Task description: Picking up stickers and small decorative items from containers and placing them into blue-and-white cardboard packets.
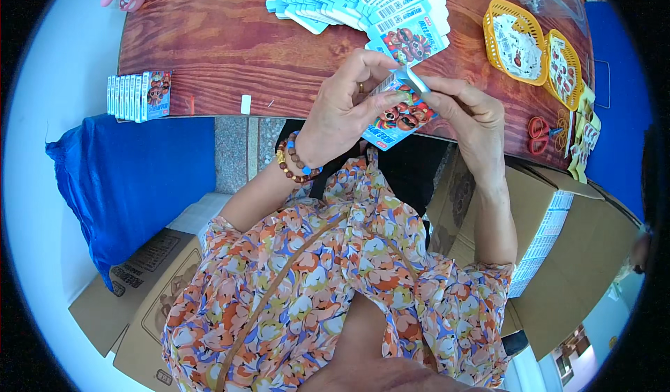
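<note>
A small light-blue cardboard box (pixel 391 130) with cartoon figures on its front is held between my two hands, tilted, just over the table's near edge. My left hand (pixel 335 109) grips it along the side, with the thumb across the printed front and the fingers near the upper end. The thumb and fingers of my right hand (pixel 474 109) pinch the raised flap at the box's top end. What is inside the box is hidden. Right beyond my hands, a fanned pile of flat blue printed boxes (pixel 412 40) spreads over the wooden table (pixel 216 36).
A row of upright small boxes (pixel 157 95) stands at the table's left edge. To the right are two yellow baskets (pixel 490 36) (pixel 577 68) holding small printed pieces, and red scissors (pixel 537 135). Blue cloth (pixel 139 176) and large cartons (pixel 579 259) flank me below.
</note>
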Tool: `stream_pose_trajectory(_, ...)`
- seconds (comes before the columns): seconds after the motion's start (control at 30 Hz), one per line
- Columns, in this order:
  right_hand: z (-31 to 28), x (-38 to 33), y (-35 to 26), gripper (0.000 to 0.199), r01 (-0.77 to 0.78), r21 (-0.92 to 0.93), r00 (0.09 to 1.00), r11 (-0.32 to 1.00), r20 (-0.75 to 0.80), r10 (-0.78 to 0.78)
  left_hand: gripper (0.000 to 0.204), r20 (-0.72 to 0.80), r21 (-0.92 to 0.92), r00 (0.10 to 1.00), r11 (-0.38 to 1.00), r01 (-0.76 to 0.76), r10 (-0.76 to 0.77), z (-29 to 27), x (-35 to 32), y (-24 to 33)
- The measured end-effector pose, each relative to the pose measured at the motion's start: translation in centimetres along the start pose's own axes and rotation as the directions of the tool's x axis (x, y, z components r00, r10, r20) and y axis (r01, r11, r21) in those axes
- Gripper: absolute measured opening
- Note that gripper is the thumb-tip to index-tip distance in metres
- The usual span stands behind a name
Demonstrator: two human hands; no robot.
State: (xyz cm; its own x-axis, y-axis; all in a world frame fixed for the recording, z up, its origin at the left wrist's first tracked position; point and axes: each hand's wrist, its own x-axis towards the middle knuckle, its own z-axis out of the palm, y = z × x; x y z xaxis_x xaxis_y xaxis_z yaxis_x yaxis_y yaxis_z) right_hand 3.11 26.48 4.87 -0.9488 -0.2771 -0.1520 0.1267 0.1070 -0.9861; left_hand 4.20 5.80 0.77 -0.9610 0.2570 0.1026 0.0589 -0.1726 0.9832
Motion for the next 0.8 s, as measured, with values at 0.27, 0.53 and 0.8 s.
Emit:
stream_pose_trajectory(0.27, 0.2, -0.1, 0.1, 0.021, 0.090, -0.121, 0.995, 0.989, -0.041, -0.095, 0.043, -0.024, 0.020, 1.000, 1.000, 0.015, -0.014, 0.1, -0.2, 0.0)
stream_pose_trajectory(0.53, 0.4, -0.2, 0.2, 0.023, 0.292, -0.435, 0.949, 0.852, 0.024, -0.313, 0.049, -0.070, 0.106, 0.997, 0.994, -0.021, 0.029, 0.2, -0.2, -0.6)
stream_pose_trajectory(0.8, 0.7, -1.1, 0.4, 0.032, 0.365, -0.703, 0.903, 0.611, 0.107, -0.417, 0.034, -0.040, 0.175, 0.998, 0.984, -0.044, 0.052, 0.2, 0.2, -0.6)
